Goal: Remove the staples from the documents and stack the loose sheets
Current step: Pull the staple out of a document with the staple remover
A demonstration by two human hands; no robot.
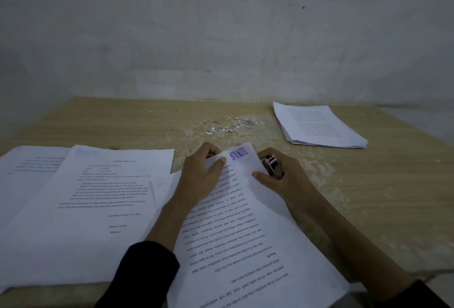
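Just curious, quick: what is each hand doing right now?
Left hand: pinching the top corner of the stamped document.
Right hand: holding a metal tool.

Blue "LUNAS" stamp (238,153), upside down, on front document (245,234)

A blue-stamped printed document (245,221) lies near centre, its far corner lifted beside a metal staple remover (272,166), more documents (98,197) overlap at left, loose sheets (319,126) sit stacked far right, and what seem pulled staples (226,124) litter the far tabletop (368,197).
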